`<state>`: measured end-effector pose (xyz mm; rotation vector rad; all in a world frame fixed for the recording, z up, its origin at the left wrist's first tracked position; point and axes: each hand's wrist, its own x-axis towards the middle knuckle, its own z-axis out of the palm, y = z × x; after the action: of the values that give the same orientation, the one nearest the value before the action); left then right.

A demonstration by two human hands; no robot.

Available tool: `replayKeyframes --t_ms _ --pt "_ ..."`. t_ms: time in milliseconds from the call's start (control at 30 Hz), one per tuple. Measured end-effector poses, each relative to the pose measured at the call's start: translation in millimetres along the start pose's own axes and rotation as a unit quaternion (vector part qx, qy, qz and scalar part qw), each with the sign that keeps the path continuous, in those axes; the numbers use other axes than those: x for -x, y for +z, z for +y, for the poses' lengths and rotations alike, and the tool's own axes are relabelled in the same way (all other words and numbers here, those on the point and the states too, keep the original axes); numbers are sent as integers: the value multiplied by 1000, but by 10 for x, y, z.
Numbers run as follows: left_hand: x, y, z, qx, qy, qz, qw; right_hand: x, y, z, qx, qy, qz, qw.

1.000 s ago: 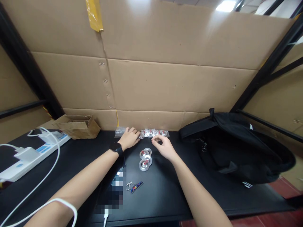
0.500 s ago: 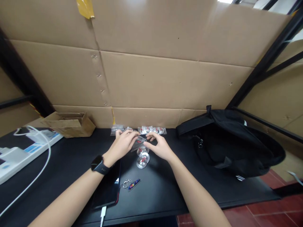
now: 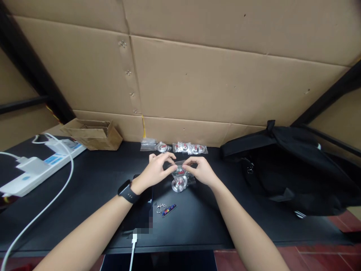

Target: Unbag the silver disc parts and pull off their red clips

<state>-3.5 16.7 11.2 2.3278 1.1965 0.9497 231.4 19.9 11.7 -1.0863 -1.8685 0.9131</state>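
Note:
Between my two hands is a clear plastic bag [image 3: 179, 171] with a round, shiny piece marked in red inside. My left hand [image 3: 160, 167], with a dark watch on its wrist, pinches the bag's left side. The right side is pinched by the thumb and finger of my right hand [image 3: 199, 169]. Just below the bag, a round silvery disc [image 3: 178, 185] with a red mark lies on the black table. Farther back is a row of bagged discs [image 3: 189, 148], with one more bagged disc [image 3: 163, 146] and flat clear bags [image 3: 149, 144] to its left.
A keychain [image 3: 169, 210] lies near a dark phone [image 3: 138, 214] with a white cable plugged in. On the left are a white power strip [image 3: 36, 173] and an open brown paper bag [image 3: 93, 135]. A black backpack [image 3: 296, 169] rests at right; cardboard stands behind.
Both hands have drawn closer together, and the bag is now pinched from both sides. The view has tilted down and shifted, so the table items appear higher and farther right.

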Motion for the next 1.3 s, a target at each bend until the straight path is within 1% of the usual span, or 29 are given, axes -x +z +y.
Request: replayKeyframes --t_ms 100,167,267,333,500,633,733,867,967,1067,1133,1233,1300 --pt "-4 -18 -69 62 -9 -10 998 -22 -12 49 -57 22 22 998" --pt "-14 -13 -94 119 -19 3 993 -28 -32 67 -87 37 22 995" --pt "-31 15 -89 191 -35 37 980 -27 -70 80 -78 44 5 996" --pt "-36 35 -67 217 -39 46 974 -26 -88 80 -73 39 2 997" --pt "-26 60 -42 211 -37 50 975 -34 -89 58 -108 35 23 993" --pt "-16 66 -73 174 -37 14 984 -44 -76 37 -122 34 38 991" --pt "-15 66 -77 185 -38 6 982 -45 -66 17 -128 23 55 990" --pt "-17 54 -55 163 -32 26 986 -44 -42 12 -124 1 90 988" --pt "-17 54 -53 138 -41 31 989 -47 -20 29 -104 -18 116 988" --pt "-21 62 -62 142 -49 47 988 -52 -9 43 -88 -24 136 987" --pt "-26 63 -60 154 -46 72 984 -53 -13 49 -89 -23 138 986" --pt "-35 57 -34 180 -44 111 976 -51 -28 54 -92 -21 121 988" --pt "-36 55 -10 220 -48 120 967 -46 -34 57 -91 -18 112 989"
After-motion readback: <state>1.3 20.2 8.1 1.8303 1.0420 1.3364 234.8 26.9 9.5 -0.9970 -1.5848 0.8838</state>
